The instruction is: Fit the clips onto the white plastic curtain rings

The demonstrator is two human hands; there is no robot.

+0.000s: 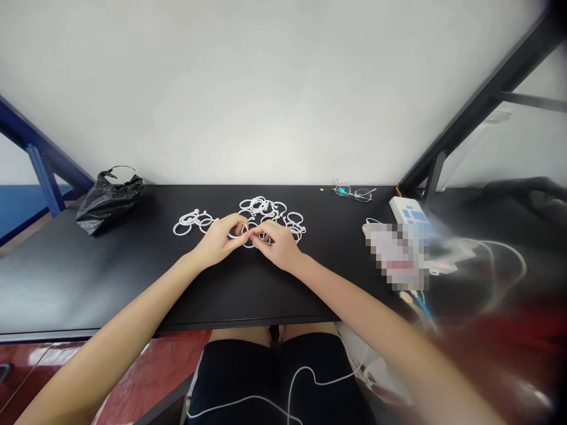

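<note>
Both hands meet over the black table, fingertips touching. My left hand [224,237] is closed in a pinch around a white plastic ring [232,236], part of which shows between thumb and fingers. Pressed against the same spot, my right hand [277,241] is closed too, thumb and forefinger at the ring's edge; the exact contact is hidden by the fingertips. Just behind the hands lies a loose pile of white rings [258,205] with small knobs, some partly covered by my right hand. A smaller group of similar rings [189,219] lies to the left.
A crumpled black plastic bag [110,199] sits at the table's back left. Eyeglasses [353,192] rest near the wall. On the right are a white box with blue panels [411,215], a blurred-out phone-like object [394,257] and white cables [500,243]. Another cable crosses my lap.
</note>
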